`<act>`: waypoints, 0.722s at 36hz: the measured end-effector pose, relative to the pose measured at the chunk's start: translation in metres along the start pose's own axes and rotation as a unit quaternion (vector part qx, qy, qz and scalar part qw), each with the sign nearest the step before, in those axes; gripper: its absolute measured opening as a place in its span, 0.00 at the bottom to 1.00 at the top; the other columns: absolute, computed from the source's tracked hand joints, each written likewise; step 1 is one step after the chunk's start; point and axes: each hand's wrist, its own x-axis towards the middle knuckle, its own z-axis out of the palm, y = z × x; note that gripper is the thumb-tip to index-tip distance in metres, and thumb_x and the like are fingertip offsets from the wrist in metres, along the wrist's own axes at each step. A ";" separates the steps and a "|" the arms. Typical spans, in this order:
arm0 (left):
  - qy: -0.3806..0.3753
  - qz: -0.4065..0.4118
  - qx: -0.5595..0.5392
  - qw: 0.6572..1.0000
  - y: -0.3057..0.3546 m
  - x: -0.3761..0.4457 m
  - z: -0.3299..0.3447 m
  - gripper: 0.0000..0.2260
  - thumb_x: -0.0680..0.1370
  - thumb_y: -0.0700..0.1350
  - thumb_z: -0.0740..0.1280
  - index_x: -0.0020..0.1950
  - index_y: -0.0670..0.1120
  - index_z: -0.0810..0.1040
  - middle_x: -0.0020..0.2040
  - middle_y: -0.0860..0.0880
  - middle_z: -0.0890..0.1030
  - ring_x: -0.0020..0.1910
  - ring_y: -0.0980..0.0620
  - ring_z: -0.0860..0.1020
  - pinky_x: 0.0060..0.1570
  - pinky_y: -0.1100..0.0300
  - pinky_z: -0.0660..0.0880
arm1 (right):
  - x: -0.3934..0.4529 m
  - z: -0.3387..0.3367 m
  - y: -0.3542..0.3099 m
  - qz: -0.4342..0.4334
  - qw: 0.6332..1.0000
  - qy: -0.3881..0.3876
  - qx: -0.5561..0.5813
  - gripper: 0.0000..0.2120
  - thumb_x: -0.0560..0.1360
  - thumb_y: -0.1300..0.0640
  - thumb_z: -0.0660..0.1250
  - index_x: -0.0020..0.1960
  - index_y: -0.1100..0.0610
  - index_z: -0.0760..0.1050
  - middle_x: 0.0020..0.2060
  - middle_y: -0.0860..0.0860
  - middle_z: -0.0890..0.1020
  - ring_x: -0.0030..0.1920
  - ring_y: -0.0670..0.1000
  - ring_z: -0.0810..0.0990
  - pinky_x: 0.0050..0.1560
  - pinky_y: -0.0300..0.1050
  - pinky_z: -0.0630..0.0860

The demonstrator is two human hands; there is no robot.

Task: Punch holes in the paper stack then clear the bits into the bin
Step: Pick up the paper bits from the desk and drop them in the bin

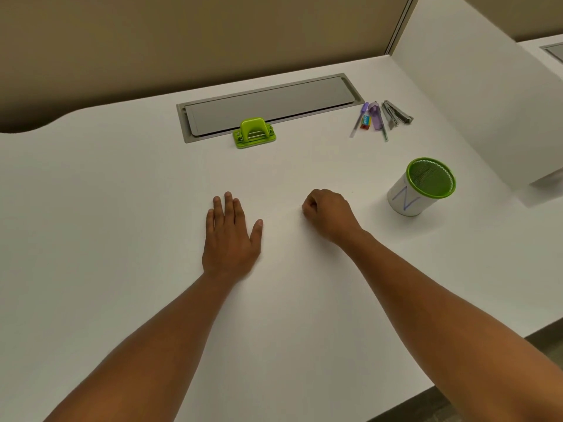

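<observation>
On smooth white desk (122,193), left hand (230,239) flat, right hand (327,213) perhaps pinching.

From my feed both forearms come in bare, no sleeve edge showing anywhere up to the frame's bottom. My left hand (230,236) carries no ring, watch or band behind its fingers (228,205). My right hand (329,215) looks equally unadorned at the wrist, though its fingers are hidden, so I cannot vouch for rings there.

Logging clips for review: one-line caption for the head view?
Left hand flat on desk, right hand curled; green hole punch and bin beyond.
</observation>
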 end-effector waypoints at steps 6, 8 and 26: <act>0.002 0.000 0.004 1.000 0.000 0.000 0.001 0.34 0.81 0.62 0.42 0.79 0.39 0.54 0.81 0.42 0.51 0.80 0.42 0.47 0.78 0.46 0.49 | 0.009 0.003 -0.003 -0.031 0.999 -0.002 -0.033 0.06 0.78 0.59 0.62 0.46 0.58 0.76 0.42 0.52 0.77 0.43 0.54 0.76 0.42 0.46 0.71; 0.000 -0.001 0.006 1.000 0.000 0.000 0.001 0.34 0.81 0.62 0.42 0.80 0.39 0.53 0.81 0.42 0.51 0.80 0.42 0.47 0.78 0.46 0.49 | 0.011 0.005 -0.001 -0.040 0.998 -0.004 -0.039 0.05 0.78 0.60 0.62 0.44 0.57 0.76 0.40 0.50 0.75 0.42 0.54 0.75 0.40 0.45 0.68; -0.003 -0.006 0.002 1.000 -0.001 0.000 0.001 0.34 0.81 0.62 0.41 0.80 0.40 0.52 0.81 0.43 0.49 0.80 0.43 0.45 0.78 0.47 0.48 | 0.011 0.001 -0.010 -0.010 0.997 -0.042 -0.064 0.09 0.79 0.59 0.59 0.50 0.63 0.75 0.48 0.58 0.79 0.49 0.59 0.77 0.47 0.49 0.73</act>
